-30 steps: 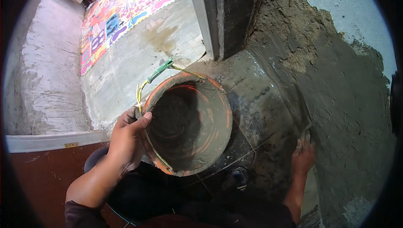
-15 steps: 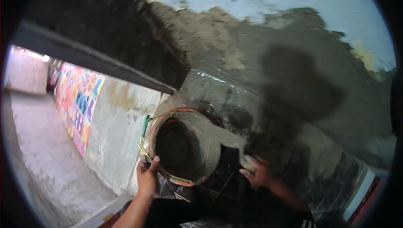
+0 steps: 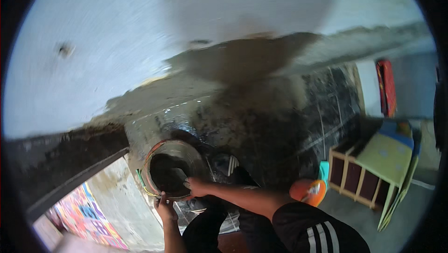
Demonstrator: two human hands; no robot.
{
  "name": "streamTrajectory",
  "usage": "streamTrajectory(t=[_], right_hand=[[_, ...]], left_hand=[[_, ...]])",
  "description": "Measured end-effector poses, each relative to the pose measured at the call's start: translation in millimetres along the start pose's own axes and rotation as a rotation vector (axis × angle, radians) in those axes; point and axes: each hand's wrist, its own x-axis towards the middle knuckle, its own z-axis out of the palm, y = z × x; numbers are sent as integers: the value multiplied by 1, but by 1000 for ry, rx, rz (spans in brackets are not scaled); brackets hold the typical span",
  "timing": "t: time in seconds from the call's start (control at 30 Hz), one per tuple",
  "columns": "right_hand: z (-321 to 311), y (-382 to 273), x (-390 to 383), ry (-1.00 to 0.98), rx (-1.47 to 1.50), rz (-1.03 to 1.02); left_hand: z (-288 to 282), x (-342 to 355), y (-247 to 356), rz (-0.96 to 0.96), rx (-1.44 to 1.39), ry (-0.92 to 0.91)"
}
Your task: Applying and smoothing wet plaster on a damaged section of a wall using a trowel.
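A round bucket (image 3: 148, 159) with an orange rim, holding dark grey wet mortar (image 3: 163, 168), stands tilted on the floor at lower left. My left hand (image 3: 165, 207) is closed on its near rim, fingers hooked over the edge. Reaching across, my right hand (image 3: 198, 187) is at the bucket's right side, closed on a trowel whose grey, mortar-smeared blade (image 3: 177, 178) lies inside the bucket. The trowel's grip is hidden in my fist. A green and yellow bucket handle (image 3: 141, 178) hangs by the left of the rim.
Ahead, a pale wall (image 3: 116, 43) carries a band of fresh grey mortar (image 3: 196, 66) low down, under my shadow. Wet dark tiles (image 3: 322, 113) cover the floor. At right are an orange object (image 3: 310, 191) and a wooden-framed piece of furniture (image 3: 357, 178). A dark opening's ledge (image 3: 70, 173) lies left.
My right hand has moved left, bringing the trowel from beside the bucket into it. My left hand stays on the rim. The view has swung right, bringing the furniture in.
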Motion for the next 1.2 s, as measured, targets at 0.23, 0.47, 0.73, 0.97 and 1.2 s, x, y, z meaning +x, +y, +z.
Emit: streamTrajectory(t=[0.23,0.47,0.73,0.97,1.2], right_hand=[[-5,-14,-108,760,452,321],[25,3,-235,1257,537,719],[163,21,-387,1290,718,1223],[239,117,-464,1189,1188,1574],[321,304,-480,872,435,1569]], left_hand=[[24,40,6,-231,206,-278],[106,2,31,-172,447,-505],[139,-74,26,-238,627,-616],[152,-73,-17,-366,805,-581],[166,44,-66,-490,928,-714]])
